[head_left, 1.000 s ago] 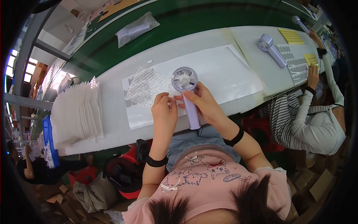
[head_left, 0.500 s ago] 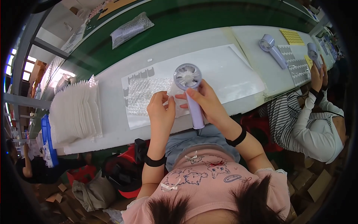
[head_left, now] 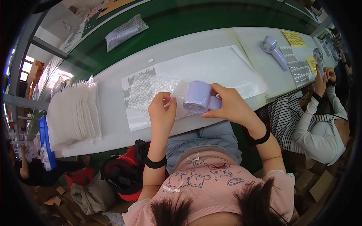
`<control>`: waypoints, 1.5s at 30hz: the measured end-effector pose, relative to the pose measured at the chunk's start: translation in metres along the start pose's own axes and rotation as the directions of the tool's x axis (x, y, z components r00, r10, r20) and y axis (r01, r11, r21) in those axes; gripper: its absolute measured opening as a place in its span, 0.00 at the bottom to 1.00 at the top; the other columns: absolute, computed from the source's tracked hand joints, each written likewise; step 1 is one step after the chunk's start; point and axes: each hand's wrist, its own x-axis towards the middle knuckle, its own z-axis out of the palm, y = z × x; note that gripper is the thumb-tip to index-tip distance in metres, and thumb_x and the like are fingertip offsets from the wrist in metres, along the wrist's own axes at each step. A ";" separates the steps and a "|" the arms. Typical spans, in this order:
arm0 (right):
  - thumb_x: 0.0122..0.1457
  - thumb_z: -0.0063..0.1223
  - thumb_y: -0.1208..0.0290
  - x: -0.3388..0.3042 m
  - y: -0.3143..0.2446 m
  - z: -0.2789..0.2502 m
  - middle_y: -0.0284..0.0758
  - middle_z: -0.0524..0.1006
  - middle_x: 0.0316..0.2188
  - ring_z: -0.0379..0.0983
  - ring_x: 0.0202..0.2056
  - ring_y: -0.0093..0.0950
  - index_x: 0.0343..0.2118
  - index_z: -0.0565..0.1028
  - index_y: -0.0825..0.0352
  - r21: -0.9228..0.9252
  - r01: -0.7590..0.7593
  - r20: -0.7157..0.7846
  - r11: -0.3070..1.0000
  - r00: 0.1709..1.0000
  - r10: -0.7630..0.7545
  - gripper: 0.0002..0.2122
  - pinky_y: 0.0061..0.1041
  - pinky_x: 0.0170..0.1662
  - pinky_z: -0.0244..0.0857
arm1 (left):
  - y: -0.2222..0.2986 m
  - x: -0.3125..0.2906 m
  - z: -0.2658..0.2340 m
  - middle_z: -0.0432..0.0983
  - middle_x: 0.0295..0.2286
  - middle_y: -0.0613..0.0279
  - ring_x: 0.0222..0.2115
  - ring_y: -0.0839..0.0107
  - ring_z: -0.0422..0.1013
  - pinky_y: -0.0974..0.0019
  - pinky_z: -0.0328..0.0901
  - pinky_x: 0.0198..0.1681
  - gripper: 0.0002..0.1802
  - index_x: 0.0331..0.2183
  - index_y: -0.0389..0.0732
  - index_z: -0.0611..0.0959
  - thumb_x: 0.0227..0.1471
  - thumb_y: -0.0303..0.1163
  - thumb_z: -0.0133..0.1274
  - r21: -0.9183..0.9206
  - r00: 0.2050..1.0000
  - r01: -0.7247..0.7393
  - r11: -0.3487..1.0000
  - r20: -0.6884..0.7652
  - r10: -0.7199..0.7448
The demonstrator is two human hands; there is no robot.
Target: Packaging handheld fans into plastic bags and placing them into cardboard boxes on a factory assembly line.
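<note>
My right hand (head_left: 230, 105) is wrapped round the handle of a pale purple handheld fan (head_left: 198, 95). The fan is turned sideways, its round head toward my left hand and its grille side tilted down toward me. A clear bubble wrap bag (head_left: 147, 90) lies flat on the white sheet to the left of the fan. My left hand (head_left: 162, 109) is closed, thumb and fingers pinching the near right edge of this bag. The fan's head is against or just over the bag's right end; I cannot tell which.
A stack of white bubble wrap bags (head_left: 71, 116) stands at the left. One wrapped item (head_left: 126, 32) lies on the green surface beyond. Another purple fan (head_left: 275, 52), silver sticker sheets (head_left: 299, 67) and yellow sheets (head_left: 294, 38) are at the right, where a co-worker (head_left: 320, 120) holds a fan.
My right hand has turned the fan from upright, grille facing up, to sideways with its head pointing left and lowered beside the bag. My left hand has hardly moved.
</note>
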 end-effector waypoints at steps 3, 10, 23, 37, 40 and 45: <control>0.34 0.66 0.59 0.007 -0.005 0.004 0.47 0.73 0.28 0.72 0.32 0.40 0.34 0.67 0.74 -0.040 0.013 0.059 0.999 0.998 -0.011 0.28 0.29 0.35 0.64 | -0.002 0.001 0.000 0.74 0.31 0.51 0.32 0.61 0.73 0.67 0.69 0.28 0.06 0.25 0.31 0.71 0.43 0.22 0.51 -0.022 1.000 0.005 1.000 0.005 -0.005; 0.35 0.64 0.56 0.022 0.003 0.017 0.50 0.73 0.27 0.71 0.32 0.45 0.32 0.67 0.73 -0.310 -0.014 0.231 0.951 0.969 0.090 0.27 0.30 0.35 0.64 | -0.006 -0.001 -0.001 0.73 0.33 0.50 0.33 0.61 0.73 0.67 0.69 0.28 0.06 0.27 0.32 0.70 0.45 0.23 0.51 -0.062 0.998 0.044 0.997 0.050 -0.040; 0.49 0.55 0.63 0.038 0.003 -0.022 0.39 0.75 0.31 0.73 0.32 0.26 0.38 0.69 0.72 0.488 -0.239 0.428 0.839 0.904 0.008 0.18 0.21 0.35 0.65 | 0.012 -0.009 0.004 0.58 0.47 0.53 0.46 0.60 0.63 0.63 0.65 0.41 0.38 0.50 0.41 0.67 0.33 0.27 0.63 0.150 0.935 -0.331 0.932 0.188 0.302; 0.49 0.50 0.76 0.014 0.016 0.052 0.36 0.74 0.30 0.71 0.27 0.22 0.38 0.70 0.70 0.464 -0.078 -0.214 0.883 0.957 0.197 0.12 0.21 0.31 0.66 | 0.025 -0.010 0.019 0.60 0.45 0.57 0.43 0.66 0.65 0.67 0.68 0.40 0.37 0.54 0.42 0.62 0.41 0.22 0.57 -0.348 0.975 -0.167 0.922 0.082 0.207; 0.48 0.50 0.78 0.014 0.014 0.050 0.36 0.71 0.35 0.68 0.35 0.22 0.41 0.68 0.70 0.427 -0.032 -0.193 0.904 0.973 0.126 0.15 0.21 0.37 0.63 | 0.013 -0.010 0.020 0.59 0.46 0.56 0.44 0.65 0.64 0.67 0.68 0.41 0.36 0.54 0.42 0.61 0.43 0.22 0.55 -0.404 0.983 -0.108 0.908 0.090 0.157; 0.48 0.51 0.79 0.017 -0.001 0.058 0.38 0.64 0.45 0.64 0.43 0.24 0.52 0.57 0.68 0.545 0.364 -0.488 0.755 0.870 -0.068 0.26 0.22 0.45 0.59 | 0.021 -0.013 0.022 0.59 0.46 0.54 0.45 0.65 0.63 0.67 0.67 0.41 0.36 0.55 0.43 0.59 0.45 0.22 0.53 -0.248 0.988 -0.135 0.959 0.040 0.150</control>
